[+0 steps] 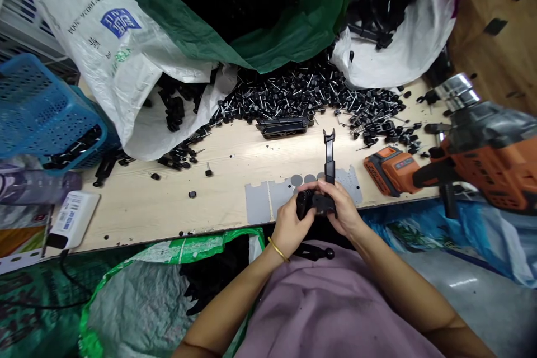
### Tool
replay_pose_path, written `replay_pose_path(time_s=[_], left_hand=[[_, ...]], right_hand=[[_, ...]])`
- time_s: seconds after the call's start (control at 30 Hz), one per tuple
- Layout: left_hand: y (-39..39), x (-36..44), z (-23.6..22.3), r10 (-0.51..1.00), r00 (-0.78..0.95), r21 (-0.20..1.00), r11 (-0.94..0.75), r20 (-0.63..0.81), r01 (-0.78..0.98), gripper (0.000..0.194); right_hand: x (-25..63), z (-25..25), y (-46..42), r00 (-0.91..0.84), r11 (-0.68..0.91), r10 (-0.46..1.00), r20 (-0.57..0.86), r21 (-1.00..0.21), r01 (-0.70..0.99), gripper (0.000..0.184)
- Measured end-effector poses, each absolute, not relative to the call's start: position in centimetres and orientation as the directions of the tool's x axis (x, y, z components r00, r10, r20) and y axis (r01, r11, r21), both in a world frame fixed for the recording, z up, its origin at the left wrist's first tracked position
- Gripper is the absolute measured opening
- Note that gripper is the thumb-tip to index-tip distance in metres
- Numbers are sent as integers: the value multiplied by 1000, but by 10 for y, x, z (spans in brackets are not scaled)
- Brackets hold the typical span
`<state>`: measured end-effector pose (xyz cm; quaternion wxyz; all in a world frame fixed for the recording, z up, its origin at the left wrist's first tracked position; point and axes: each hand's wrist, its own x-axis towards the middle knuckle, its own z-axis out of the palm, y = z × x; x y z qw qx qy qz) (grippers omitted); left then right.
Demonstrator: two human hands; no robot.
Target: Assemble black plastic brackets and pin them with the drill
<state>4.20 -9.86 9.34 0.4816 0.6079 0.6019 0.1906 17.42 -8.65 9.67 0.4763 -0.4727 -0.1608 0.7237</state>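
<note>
Both hands meet over the front edge of the wooden table, closed on one black plastic bracket (329,156). Its long arm points away from me and ends in a small fork. My left hand (290,226), with a yellow bangle at the wrist, grips the bracket's dark, ribbed lower end. My right hand (344,210) holds it by the base of the arm, and its fingers hide part of the joint. Beyond them lies a folded black plastic part (284,127). Under the hands are grey sheets (257,203) with round grey discs (309,179) beside them. Another black piece (312,251) lies at my lap.
A heap of small black knobs with metal pins (289,89) spans the back. Open sacks (113,67) of black parts stand behind it. An orange power tool (490,151) lies at right. A blue basket (33,106) and a white box (75,218) are at left.
</note>
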Motion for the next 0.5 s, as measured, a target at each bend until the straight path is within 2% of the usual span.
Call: replay_pose_path(time_s=[0.1,0.2,0.3,0.5], left_hand=[[-99,43,94,918,228,795,133,-324,592,26],[-102,45,94,938,251,777,31,-240,629,31],[-102,44,94,938,301,774,-60,-172,630,33],[-103,43,92,906,372,780,-80,-203,621,30]], right_hand=[[173,98,-88,-74,-483,849,-523,-712,-509,26],[172,98,-89,-20,-414,888,-459,-781,-467,27],[174,98,-89,-57,-407,902,-427,-801,-438,26],[178,93,-89,-56,-433,890,-453,-798,-419,25]])
